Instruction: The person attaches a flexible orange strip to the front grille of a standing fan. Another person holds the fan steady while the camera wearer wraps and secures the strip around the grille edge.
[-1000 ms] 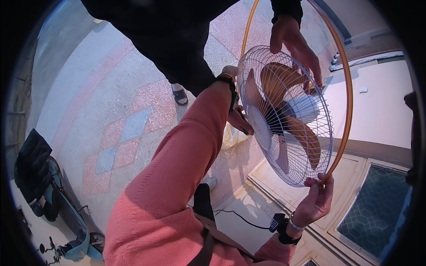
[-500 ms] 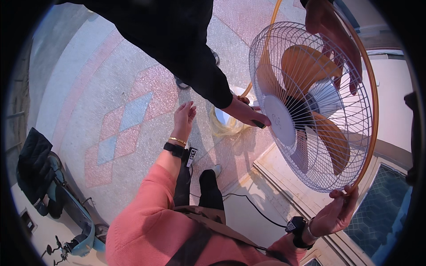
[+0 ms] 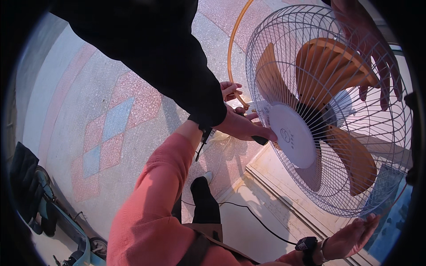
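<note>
A fan head with a round wire cage [image 3: 284,177] and orange blades [image 3: 350,164] is tilted at the right. Past the other person's forearm, the fingertips of my left hand [image 3: 229,90] pinch a bent orange trim band [image 3: 230,55] near its end; the wrist is mostly covered. My right hand [image 3: 348,239] is below the cage's lower rim, its fingertips closed at a thin orange edge of the band. The other person's near hand [image 3: 246,126] is by the white cage centre [image 3: 290,135] with a black object [image 3: 260,140]. Their other hand [image 3: 377,48] is behind the cage.
A black sleeve [image 3: 177,84] crosses from the upper left, over my pink sleeve [image 3: 155,177]. A dark cable [image 3: 248,208] runs toward my right wrist. A pale panel [image 3: 275,195] lies below the fan. A scooter [image 3: 66,221] stands at the lower left on patterned flooring [image 3: 117,119].
My left hand has moved up behind the other person's forearm and taken hold of the band. The cage looks larger and lower right. The band has come away from its right rim.
</note>
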A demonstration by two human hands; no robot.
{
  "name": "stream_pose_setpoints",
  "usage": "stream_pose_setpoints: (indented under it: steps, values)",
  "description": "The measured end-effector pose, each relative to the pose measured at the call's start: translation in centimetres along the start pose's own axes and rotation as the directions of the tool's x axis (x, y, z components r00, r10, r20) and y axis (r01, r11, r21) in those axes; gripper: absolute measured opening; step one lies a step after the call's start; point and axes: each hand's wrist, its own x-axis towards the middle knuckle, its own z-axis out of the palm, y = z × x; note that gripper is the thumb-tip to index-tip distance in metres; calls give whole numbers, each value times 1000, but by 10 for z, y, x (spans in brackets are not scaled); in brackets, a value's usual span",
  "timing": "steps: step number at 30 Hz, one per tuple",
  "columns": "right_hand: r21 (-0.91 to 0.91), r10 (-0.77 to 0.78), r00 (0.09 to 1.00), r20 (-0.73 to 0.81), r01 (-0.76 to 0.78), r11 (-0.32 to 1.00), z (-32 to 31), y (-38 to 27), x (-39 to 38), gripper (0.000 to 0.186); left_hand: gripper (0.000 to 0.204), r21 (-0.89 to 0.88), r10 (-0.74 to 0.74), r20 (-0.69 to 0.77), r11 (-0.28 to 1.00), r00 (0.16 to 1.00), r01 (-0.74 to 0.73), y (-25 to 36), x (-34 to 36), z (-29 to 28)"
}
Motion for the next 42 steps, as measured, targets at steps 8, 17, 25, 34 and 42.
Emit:
stream_pose_setpoints:
  steps: [8, 17, 25, 34, 42]
  values:
    - [361, -53, 982, 184, -17, 932, -9, 6, 7, 39, 27, -569, -210, 142, 782, 967, 253, -74, 12, -20]
    - [449, -56, 997, 51, 27, 893, -29, 82, -18, 42, 18, 518, 469, 63, 739, 881, -431, -154, -23, -10]
    - [273, -43, 978, -206, 99, 957, -36, 143, -48, 44, 9, 454, 514, 136, 728, 847, -514, -225, -9, -30]
    - [425, -328, 938, -108, 342, 838, -17, 193, -75, 39, 8, 484, 553, 290, 619, 781, -618, -245, 21, -57]
    - [468, -294, 934, -205, 357, 808, -6, 194, -87, 38, 8, 425, 581, 258, 649, 772, -631, -248, 25, -68]
